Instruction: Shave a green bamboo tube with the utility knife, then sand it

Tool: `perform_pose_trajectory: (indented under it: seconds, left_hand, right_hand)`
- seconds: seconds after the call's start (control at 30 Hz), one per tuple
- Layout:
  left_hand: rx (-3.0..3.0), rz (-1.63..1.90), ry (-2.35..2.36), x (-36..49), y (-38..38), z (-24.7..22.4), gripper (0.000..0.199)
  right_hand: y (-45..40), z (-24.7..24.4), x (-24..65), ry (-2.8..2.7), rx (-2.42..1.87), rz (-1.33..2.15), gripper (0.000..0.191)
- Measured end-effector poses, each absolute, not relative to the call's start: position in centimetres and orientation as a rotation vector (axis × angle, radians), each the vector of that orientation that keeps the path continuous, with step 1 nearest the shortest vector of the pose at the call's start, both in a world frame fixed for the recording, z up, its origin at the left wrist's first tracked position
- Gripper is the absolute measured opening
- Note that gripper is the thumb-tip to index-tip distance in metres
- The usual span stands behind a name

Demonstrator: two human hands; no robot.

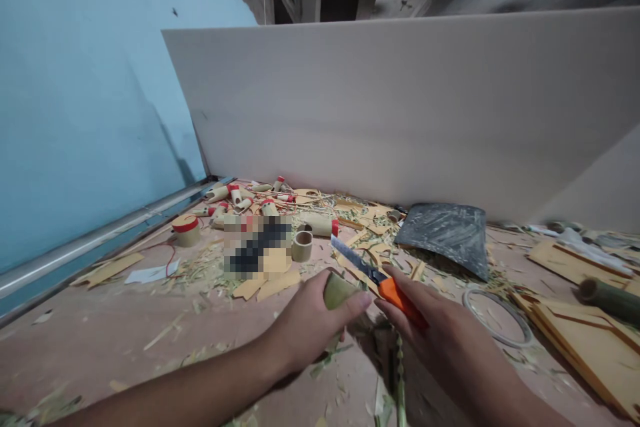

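Note:
My left hand (315,320) is wrapped round a short green bamboo piece (339,291), with the thumb across its near side. In my right hand (440,327) is a knife (357,259) with an orange handle, gripped in the fist. Its blade points up and to the left, just beyond the bamboo piece, and I cannot tell whether the two touch. A short pale bamboo ring (303,246) stands upright past my left hand. Behind it lies a pale bamboo tube (320,225) with a red end.
Shavings and flat wooden cutouts (279,283) litter the table. Several red-ended bamboo tubes (220,194) lie at the back left. A dark curved sheet (443,237), a grey ring (497,317), wooden panels (590,347) and a green bamboo tube (613,300) are on the right. A white board (400,113) stands behind.

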State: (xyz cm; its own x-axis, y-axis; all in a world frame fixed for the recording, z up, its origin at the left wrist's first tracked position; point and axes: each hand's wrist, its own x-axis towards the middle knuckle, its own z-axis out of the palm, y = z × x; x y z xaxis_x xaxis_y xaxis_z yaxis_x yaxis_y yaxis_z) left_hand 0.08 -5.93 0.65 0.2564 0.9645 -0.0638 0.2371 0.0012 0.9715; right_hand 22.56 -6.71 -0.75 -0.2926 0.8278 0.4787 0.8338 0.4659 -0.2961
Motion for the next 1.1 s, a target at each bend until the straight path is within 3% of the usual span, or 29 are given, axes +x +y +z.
perform_pose_trajectory:
  seconds: [0.17, 0.47, 0.67, 0.97, 1.1]
  left_hand:
    - [1.513, 0.817, 1.179, -0.8, -5.9, 1.3, 0.051]
    - [1.37, 0.754, 1.045, -1.1, -5.6, 1.4, 0.074]
    - [1.361, 0.829, 0.88, -0.9, -5.6, 0.9, 0.058]
    - [1.401, 0.828, 0.987, -0.6, -5.8, 1.0, 0.043]
    - [1.364, 0.802, 1.133, -0.3, -5.9, 1.2, 0.05]
  right_hand:
    - [-6.6, 0.5, 22.7, -2.177, -1.262, 0.065, 0.045]
    - [-6.9, 0.5, 22.8, -2.262, -1.213, 0.262, 0.041]
    - [-7.1, 0.9, 22.7, -2.381, -1.141, 0.343, 0.049]
    - [-7.6, -2.0, 22.2, -2.26, -1.259, 0.1, 0.049]
    - [-7.6, -2.0, 22.0, -2.143, -1.348, 0.157, 0.049]
